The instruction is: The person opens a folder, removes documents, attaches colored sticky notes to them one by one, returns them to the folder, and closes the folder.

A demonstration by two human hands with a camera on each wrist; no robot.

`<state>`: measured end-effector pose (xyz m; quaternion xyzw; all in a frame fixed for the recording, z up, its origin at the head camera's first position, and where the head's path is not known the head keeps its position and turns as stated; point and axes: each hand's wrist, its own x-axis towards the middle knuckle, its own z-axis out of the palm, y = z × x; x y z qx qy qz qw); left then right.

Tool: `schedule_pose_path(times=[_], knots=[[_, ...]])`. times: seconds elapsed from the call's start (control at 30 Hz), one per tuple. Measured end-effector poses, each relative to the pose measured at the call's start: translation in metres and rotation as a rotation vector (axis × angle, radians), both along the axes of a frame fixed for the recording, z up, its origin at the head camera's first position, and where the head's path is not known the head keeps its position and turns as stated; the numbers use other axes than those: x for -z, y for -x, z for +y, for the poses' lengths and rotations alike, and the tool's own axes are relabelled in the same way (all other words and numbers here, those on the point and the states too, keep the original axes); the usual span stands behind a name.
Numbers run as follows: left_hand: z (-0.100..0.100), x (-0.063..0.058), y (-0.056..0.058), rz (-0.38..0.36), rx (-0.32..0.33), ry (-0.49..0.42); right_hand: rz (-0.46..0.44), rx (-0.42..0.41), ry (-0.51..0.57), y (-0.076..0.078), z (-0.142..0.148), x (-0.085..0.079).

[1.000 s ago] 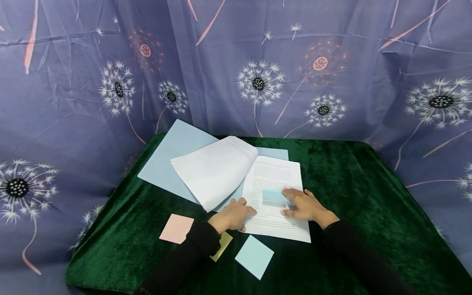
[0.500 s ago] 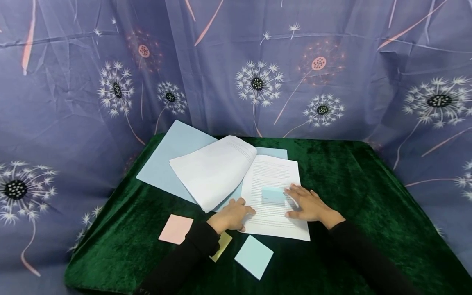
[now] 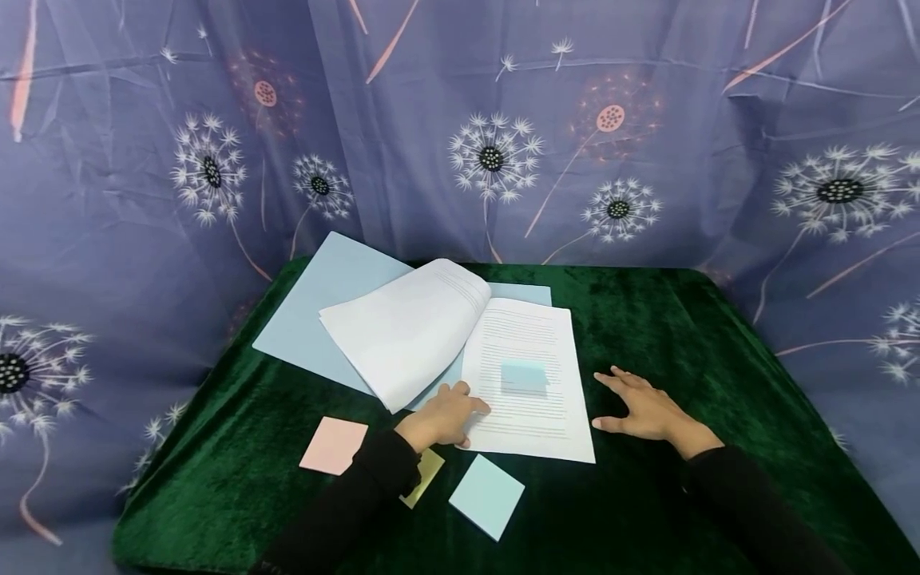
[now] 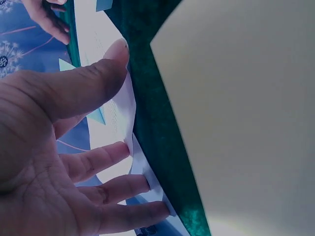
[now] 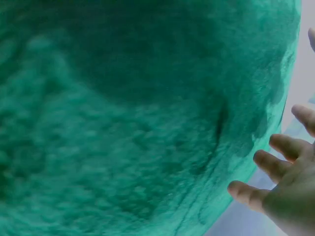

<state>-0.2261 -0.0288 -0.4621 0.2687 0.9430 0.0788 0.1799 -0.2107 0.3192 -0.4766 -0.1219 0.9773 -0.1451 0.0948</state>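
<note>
A stapled-looking stack of printed sheets lies turned open, its flipped pages (image 3: pixel 402 327) folded to the left and a printed page (image 3: pixel 517 423) flat on the right. On that page's middle sits a light blue sticky note (image 3: pixel 524 376). My left hand (image 3: pixel 442 415) rests at the page's lower left edge, fingers spread and thumb out in the left wrist view. To the right of the page, my right hand (image 3: pixel 643 407) is held apart from it, fingers loosely extended and holding nothing.
Light blue folders (image 3: pixel 309 319) lie under the sheets. Near the front are a pink sticky pad (image 3: pixel 334 445), a yellow pad (image 3: pixel 424 479) partly hidden by my left sleeve, and a pale blue pad (image 3: pixel 487 497). Dark green velvet (image 3: pixel 632 311) covers the table; a patterned curtain (image 3: pixel 402 160) hangs behind.
My right hand has come off the sticky note and moved right, past the page's edge. The note stays on the page. My left hand keeps its place on the paper.
</note>
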Motion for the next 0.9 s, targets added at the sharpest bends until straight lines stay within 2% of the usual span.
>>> schedule_pose_path(times=[0.23, 0.57, 0.77, 0.83, 0.9], knots=[[-0.003, 0.002, -0.001, 0.007, -0.001, -0.006, 0.003, -0.014, -0.019, -0.003, 0.002, 0.007], [-0.009, 0.003, 0.001, -0.002, 0.013, -0.084, -0.004, -0.007, -0.028, -0.004, 0.001, 0.006], [-0.015, -0.007, 0.001, 0.025, -0.004, -0.233, 0.0, -0.011, -0.019, -0.004, 0.001, 0.007], [-0.016, -0.014, -0.001, 0.058, -0.047, -0.313, 0.0, -0.011, -0.018, -0.004, 0.001, 0.006], [-0.02, -0.02, -0.003, 0.106, -0.133, -0.409, -0.001, -0.012, -0.016, -0.003, 0.0, 0.006]])
